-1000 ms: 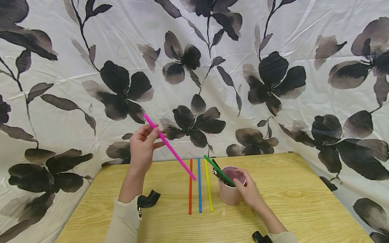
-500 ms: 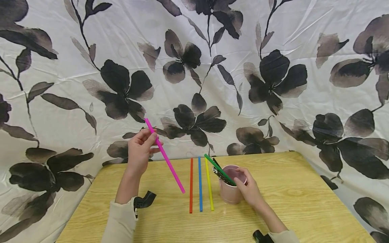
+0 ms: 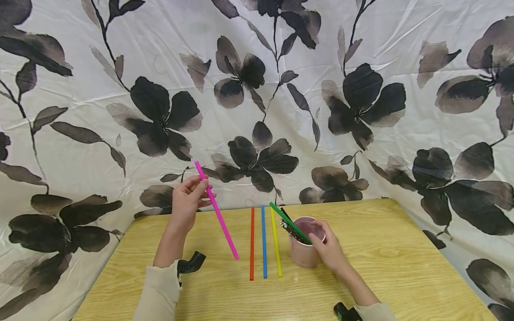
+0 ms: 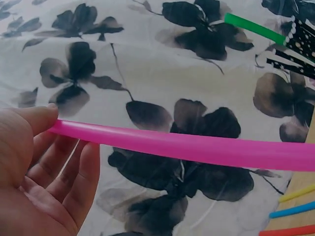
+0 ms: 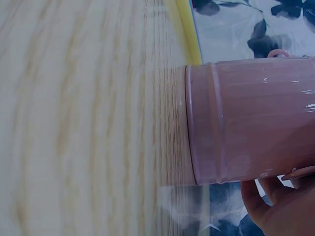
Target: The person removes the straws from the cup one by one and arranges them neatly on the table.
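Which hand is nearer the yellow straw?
Right. The right hand holds the cup just right of the yellow straw; the left hand is farther left, holding the pink straw.

kinda creased white cloth (image 3: 289, 151) hung across the back, smoky black flowers (image 3: 151, 98) all over it, yellowish wood-grain table (image 3: 401, 267) sat in front

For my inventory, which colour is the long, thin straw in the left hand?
The straw is bright pink; the left wrist view shows it best.
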The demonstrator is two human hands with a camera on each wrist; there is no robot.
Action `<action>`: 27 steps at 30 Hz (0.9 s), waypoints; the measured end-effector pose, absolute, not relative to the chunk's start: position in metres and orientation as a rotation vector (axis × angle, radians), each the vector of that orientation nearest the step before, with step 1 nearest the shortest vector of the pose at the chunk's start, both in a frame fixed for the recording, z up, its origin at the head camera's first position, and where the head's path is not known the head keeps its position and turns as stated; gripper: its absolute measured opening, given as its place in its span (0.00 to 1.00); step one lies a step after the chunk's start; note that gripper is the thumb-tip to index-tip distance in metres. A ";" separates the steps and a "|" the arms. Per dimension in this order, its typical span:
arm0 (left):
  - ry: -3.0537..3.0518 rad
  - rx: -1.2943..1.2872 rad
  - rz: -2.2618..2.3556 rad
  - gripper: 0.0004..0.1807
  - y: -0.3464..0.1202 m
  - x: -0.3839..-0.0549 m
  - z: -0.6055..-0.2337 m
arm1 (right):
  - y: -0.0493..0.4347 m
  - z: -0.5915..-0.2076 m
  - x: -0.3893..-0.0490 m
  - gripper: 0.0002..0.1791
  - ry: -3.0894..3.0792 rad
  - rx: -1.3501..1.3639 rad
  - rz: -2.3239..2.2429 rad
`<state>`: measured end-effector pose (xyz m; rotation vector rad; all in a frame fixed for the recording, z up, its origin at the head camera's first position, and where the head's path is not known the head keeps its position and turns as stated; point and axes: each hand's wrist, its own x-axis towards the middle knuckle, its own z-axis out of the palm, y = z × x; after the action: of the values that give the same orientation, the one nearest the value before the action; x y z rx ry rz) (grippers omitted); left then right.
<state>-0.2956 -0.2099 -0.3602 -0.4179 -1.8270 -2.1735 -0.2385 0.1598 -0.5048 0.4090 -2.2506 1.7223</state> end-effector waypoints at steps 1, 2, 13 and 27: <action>-1.848 -0.397 -2.168 0.11 -0.210 -0.297 -0.362 | 0.160 -0.505 -0.238 0.18 -2.249 0.408 1.720; -1.870 -0.376 -2.159 0.12 -0.210 -0.299 -0.365 | 0.160 -0.505 -0.239 0.18 -2.250 0.406 1.716; -2.025 -0.210 -2.149 0.14 -0.206 -0.321 -0.391 | 0.159 -0.504 -0.239 0.18 -2.248 0.414 1.733; -2.320 -0.166 -2.067 0.20 -0.206 -0.340 -0.435 | 0.160 -0.505 -0.238 0.19 -2.242 0.423 1.748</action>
<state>-0.3399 -0.2059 -0.4351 -0.1663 -2.3197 -2.0670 -0.2381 0.1598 -0.5045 0.4226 -2.2422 1.7476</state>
